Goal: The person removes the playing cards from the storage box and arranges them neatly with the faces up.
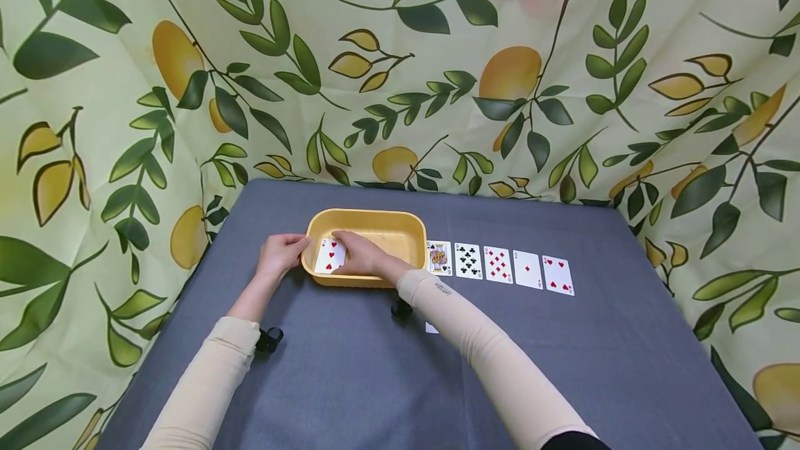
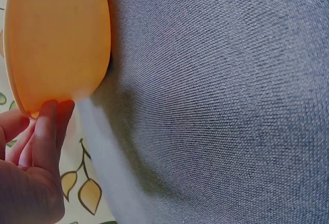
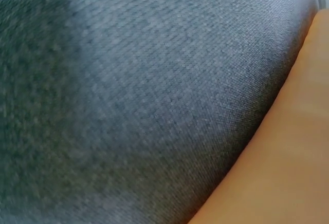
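A yellow oblong tub (image 1: 394, 222) stands on the grey cloth. At its left end my left hand (image 1: 279, 255) pinches the rim; the left wrist view shows thumb and fingers (image 2: 45, 136) at that end of the tub (image 2: 59, 39). My right hand (image 1: 364, 255) reaches over the front rim into the tub and holds a hearts playing card (image 1: 328, 256), face up at the left end. The hand covers the card's right part. In the right wrist view only cloth and the tub's outer wall (image 3: 277, 167) show, not the hand.
Right of the tub lies a row of face-up cards: a king (image 1: 440, 258), a clubs card (image 1: 468, 261), a diamonds card (image 1: 498, 265), an ace of diamonds (image 1: 528, 269) and a hearts card (image 1: 558, 275). Another card (image 1: 431, 328) peeks from under the right forearm. Leaf-patterned fabric (image 1: 437, 89) surrounds the table.
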